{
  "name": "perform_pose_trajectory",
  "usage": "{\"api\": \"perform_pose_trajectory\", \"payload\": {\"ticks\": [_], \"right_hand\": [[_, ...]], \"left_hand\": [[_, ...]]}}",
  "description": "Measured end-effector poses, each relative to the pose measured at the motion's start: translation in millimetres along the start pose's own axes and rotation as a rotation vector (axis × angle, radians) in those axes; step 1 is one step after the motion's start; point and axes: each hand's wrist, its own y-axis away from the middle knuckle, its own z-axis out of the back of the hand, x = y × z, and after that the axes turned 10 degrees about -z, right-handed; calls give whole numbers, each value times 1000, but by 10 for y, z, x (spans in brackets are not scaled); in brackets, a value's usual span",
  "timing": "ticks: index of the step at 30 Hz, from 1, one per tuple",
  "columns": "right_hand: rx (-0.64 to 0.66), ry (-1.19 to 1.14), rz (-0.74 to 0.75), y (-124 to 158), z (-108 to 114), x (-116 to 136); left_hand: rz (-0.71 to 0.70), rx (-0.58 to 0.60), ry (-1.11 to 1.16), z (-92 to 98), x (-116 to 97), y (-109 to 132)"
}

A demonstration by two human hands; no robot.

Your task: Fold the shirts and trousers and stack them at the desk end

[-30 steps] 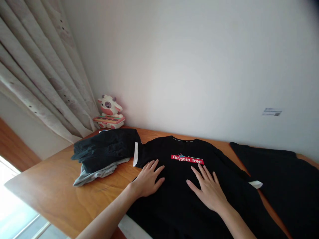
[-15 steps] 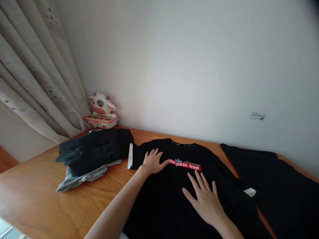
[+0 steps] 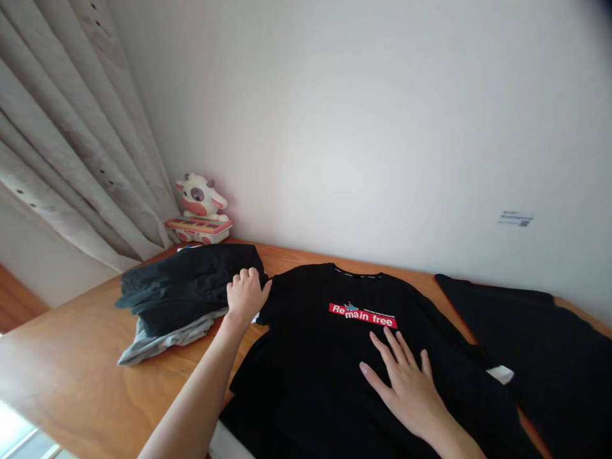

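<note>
Pale wall point(image 3: 335, 127), pleated light curtain point(image 3: 71, 127), wooden tabletop point(image 3: 119, 408), soft daylight.

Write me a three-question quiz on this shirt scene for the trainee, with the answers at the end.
1. True or false: both hands are over the red print of the shirt.
2. Fill in the blank: on the red print, the word after "Remain" is "____".
3. Which stands behind the pile of clothes: (a) a lamp, (b) a toy cow, (c) a mug?

Key:
1. False: the right hand is spread just below it, and the left hand is at a sleeve.
2. free
3. b
</note>
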Motion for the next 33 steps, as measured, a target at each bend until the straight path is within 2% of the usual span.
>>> {"api": "perform_pose_trajectory", "payload": {"ticks": [3, 5, 7, 11, 14, 17, 19, 21, 23, 26, 28, 30, 33], "right_hand": [[-47, -12, 9, -140, 104, 116], [-123, -15, 59, -301, 188, 308], [-165, -48, 159, -500, 249, 581], [-74, -144, 366, -923, 251, 1188], [-38, -195, 415, -1174, 177, 1534], [-17, -259, 436, -1323, 84, 1730], [-10, -319, 431, -1364, 26, 1783], [-29, -403, 399, -1365, -22, 1789], [-72, -505, 338, -1334, -61, 1761], [-94, -665, 246, -1271, -93, 1678], [-71, -744, 214, -1247, -94, 1601], [-39, -815, 174, -1246, -78, 1513], [13, -929, 77, -1278, -44, 1381]], "left_hand": [[77, 244, 10, 65, 55, 120], [48, 316, 27, 41, 34, 174], [-11, 273, 29, -5, -5, 207], [-137, 125, 101, -92, -26, 226], [-256, 23, 249, -154, 26, 214], [-213, -24, 430, -218, 91, 189], [-151, -35, 559, -249, 112, 175], [-168, -77, 658, -252, 94, 175], [-255, -158, 709, -217, 30, 198], [-507, -215, 714, -111, -128, 283], [-718, -122, 684, -43, -240, 363], [-882, 22, 644, -2, -327, 440], [-987, 153, 618, 27, -388, 521]]}}
